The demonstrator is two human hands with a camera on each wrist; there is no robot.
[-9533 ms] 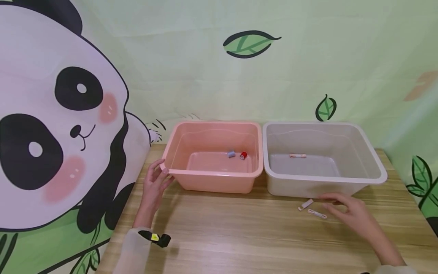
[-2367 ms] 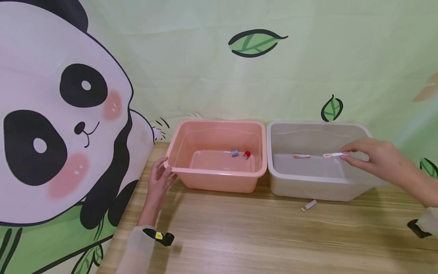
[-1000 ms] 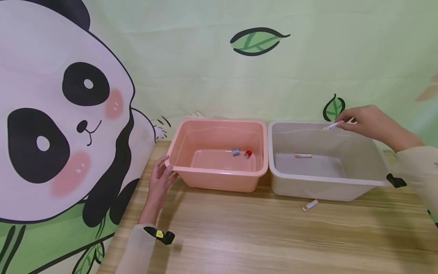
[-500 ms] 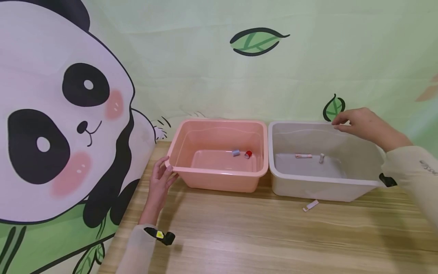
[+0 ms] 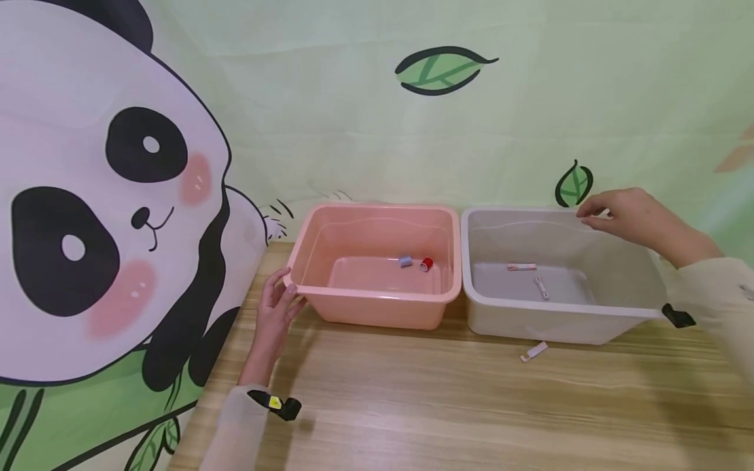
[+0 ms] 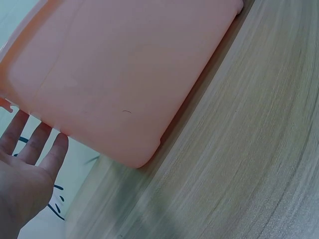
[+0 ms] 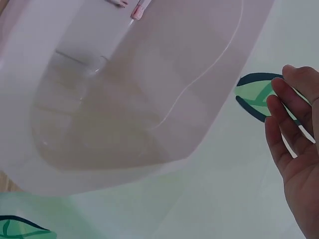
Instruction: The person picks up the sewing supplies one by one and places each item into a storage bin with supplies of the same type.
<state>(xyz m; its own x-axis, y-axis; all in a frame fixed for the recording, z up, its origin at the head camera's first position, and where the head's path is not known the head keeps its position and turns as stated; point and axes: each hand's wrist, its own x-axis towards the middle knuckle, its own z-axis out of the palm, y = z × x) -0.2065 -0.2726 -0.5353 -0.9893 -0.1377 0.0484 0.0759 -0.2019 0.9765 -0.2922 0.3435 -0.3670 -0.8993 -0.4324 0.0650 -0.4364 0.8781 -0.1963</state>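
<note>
At the pink bin's (image 5: 377, 314) front left corner, my left hand (image 5: 273, 320) holds the rim. In the left wrist view, several fingertips (image 6: 61, 142) touch the outer wall. Above the grey bin's (image 5: 530, 320) back rim hovers my right hand (image 5: 639, 219), holding nothing, thumb and fingers bent loosely. Two small slim pinkish-white bundles lie on the grey bin's floor, one crosswise bundle (image 5: 521, 267) and one slanted bundle (image 5: 541, 288). A small flat pale-pink strip with a notched end (image 5: 534, 352) lies on the table before that bin.
The pink bin holds a small pale-blue spool (image 5: 405, 261) and a red spool (image 5: 427, 264). Both bins stand side by side on the wooden table (image 5: 412, 399). Behind them hangs a green cloth (image 5: 330, 131) printed with a panda and leaves.
My right hand took one bundle from the table, raised it over the grey bin and let it drop in, where it came to rest slanted. My left hand stayed at the pink rim.
</note>
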